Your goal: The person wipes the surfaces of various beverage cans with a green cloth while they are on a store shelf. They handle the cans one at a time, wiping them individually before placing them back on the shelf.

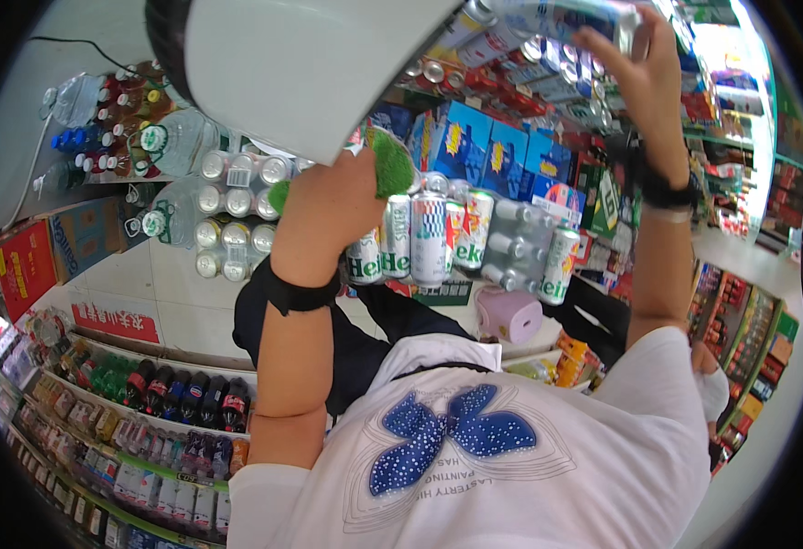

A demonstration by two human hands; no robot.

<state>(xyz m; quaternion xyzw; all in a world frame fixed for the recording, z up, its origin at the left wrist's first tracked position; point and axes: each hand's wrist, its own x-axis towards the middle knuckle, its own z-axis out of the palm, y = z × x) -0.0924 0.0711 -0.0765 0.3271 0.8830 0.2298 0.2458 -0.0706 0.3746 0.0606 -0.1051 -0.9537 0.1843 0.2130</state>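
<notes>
My left hand grips a green fluffy cloth, which sticks out on both sides of my fingers. Just beyond and below that hand stands a row of tall beer cans, several of them Heineken Silver. At the upper right, my right hand is raised, with thumb and fingers around the end of a blue-and-silver can lying on its side. Other cans lie close to it on the shelving. Black bands are on both my wrists.
A large white smooth panel covers the upper middle. Shrink-wrapped can packs, big water bottles and blue cartons surround the cans. A pink plastic container sits on the floor. Drink shelves line the lower left. Another person's arm shows at right.
</notes>
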